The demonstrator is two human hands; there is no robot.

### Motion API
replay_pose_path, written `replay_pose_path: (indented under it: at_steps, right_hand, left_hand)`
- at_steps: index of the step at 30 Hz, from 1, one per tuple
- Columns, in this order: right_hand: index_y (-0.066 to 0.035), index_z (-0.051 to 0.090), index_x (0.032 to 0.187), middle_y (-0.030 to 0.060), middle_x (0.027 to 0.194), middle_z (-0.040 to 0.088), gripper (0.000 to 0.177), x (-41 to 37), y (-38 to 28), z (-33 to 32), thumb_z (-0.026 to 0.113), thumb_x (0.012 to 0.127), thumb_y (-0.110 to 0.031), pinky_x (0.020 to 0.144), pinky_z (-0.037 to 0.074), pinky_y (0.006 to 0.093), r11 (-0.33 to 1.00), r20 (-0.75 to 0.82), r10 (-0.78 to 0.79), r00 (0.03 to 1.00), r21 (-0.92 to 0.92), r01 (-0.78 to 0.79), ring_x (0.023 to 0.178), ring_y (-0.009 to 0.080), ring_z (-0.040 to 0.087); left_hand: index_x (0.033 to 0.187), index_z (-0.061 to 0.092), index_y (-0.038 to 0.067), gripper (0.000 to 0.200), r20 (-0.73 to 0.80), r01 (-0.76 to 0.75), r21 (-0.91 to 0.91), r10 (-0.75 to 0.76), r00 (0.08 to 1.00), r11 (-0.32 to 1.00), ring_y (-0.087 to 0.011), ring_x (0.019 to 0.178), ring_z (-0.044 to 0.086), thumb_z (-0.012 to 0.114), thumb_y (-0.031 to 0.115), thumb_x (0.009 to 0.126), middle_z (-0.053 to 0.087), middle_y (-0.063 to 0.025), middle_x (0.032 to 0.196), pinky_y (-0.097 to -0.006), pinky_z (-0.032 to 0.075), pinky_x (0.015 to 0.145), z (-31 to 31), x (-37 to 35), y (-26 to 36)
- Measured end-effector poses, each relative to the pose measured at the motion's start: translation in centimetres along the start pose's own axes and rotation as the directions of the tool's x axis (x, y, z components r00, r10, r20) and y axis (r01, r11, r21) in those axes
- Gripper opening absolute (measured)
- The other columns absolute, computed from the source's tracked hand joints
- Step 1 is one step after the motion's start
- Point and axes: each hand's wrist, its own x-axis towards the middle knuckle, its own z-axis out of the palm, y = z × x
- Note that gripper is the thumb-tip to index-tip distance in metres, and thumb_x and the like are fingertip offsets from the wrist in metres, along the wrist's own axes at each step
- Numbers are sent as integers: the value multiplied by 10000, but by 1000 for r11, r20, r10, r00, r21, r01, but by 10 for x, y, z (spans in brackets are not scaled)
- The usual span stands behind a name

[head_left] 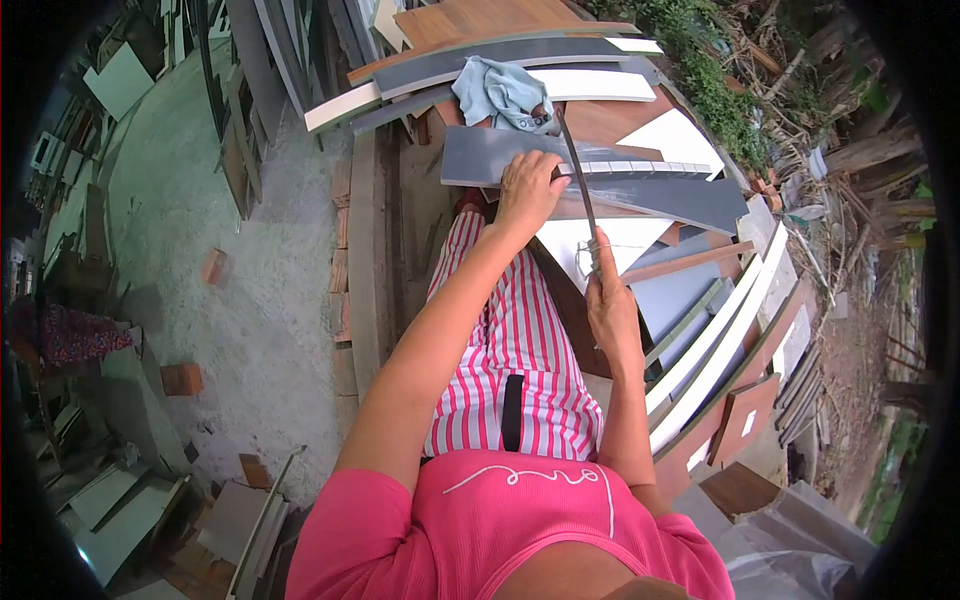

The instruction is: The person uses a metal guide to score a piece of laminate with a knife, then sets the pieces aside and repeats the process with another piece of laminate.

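Note:
My right hand (610, 295) is wrapped round the near end of a long, thin dark blade-like tool (580, 175), which points away from me. The tool crosses the left end of a narrow whitish strip (640, 168) with dark cross marks. My left hand (530, 190) presses on a dark grey board (475, 155), with its fingers closed at the strip's left end. Just beyond lies a crumpled light blue cloth (495, 92). Pale dust marks the grey board near the strip.
Long white and brown strips (720, 345) are stacked at the right. Boards (480, 30) lie beyond the cloth. On the concrete floor at the left are a brick (181, 379) and other panels (120, 80). Plants (700, 60) grow at the upper right.

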Motion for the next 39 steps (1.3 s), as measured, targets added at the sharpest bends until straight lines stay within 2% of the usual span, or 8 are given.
replay_pose_path:
  at_steps: [14,18,20,21,25,31,35,39]
  right_hand:
    - [-258,200,1501,251,793,619,721,-12,-7,2,460,881,4,603,376,492,998,-15,64,998,20,-64,716,400,642]
    - [-290,213,1513,252,956,650,677,-13,-13,-6,427,927,-27,737,482,448,991,58,134,989,-31,-132,799,352,671]
    - [-292,213,1506,275,1055,641,683,-12,-10,-7,429,919,-19,745,466,493,999,-4,5,1000,-54,-5,933,429,651]
    - [-242,209,1500,242,757,610,717,-10,-10,-6,462,875,3,599,399,500,995,-25,-37,999,-95,34,696,397,639]
    - [-240,219,1496,289,836,629,693,12,-21,-6,452,887,-8,638,419,522,989,-5,11,1000,-147,-12,767,438,641]
    - [-239,210,1499,290,814,625,702,28,-20,3,453,885,0,660,419,531,978,-83,-142,986,-163,127,755,449,634]
    - [-224,216,1500,276,780,622,695,-3,-11,-1,449,887,8,641,410,534,979,-53,-37,998,-203,25,721,440,637]
    - [-182,238,1493,281,733,602,672,-29,-1,-1,453,884,6,598,425,512,976,-79,-109,991,-198,91,658,422,630]
  left_hand:
    - [1049,593,52,318,19,11,4,-11,1000,1000,-329,942,539,719,128,767,590,-114,992,-430,432,831,-4,-2,4]
    - [1032,595,62,302,42,-13,31,12,999,999,-326,933,542,717,120,763,581,-108,971,-432,440,824,-8,-1,7]
    - [1024,594,64,296,50,-15,47,12,999,999,-325,930,543,717,120,760,577,-106,961,-432,443,821,-9,1,7]
    - [1012,594,63,288,47,-23,30,22,999,999,-324,928,544,718,120,758,574,-106,951,-430,445,816,-9,2,7]
    - [983,595,61,262,33,-36,18,35,999,999,-322,917,545,716,116,756,571,-111,933,-424,449,805,-10,1,7]
    - [930,589,47,233,3,1,34,-1,1000,999,-320,902,543,724,110,750,568,-120,911,-426,451,804,-6,3,8]
    - [916,592,42,224,-2,16,24,-16,1000,1000,-325,904,543,725,112,750,567,-121,907,-431,449,807,-5,3,7]
    - [943,596,38,233,25,-1,16,1,1000,1000,-333,923,544,718,106,756,571,-126,926,-432,447,820,-4,2,5]
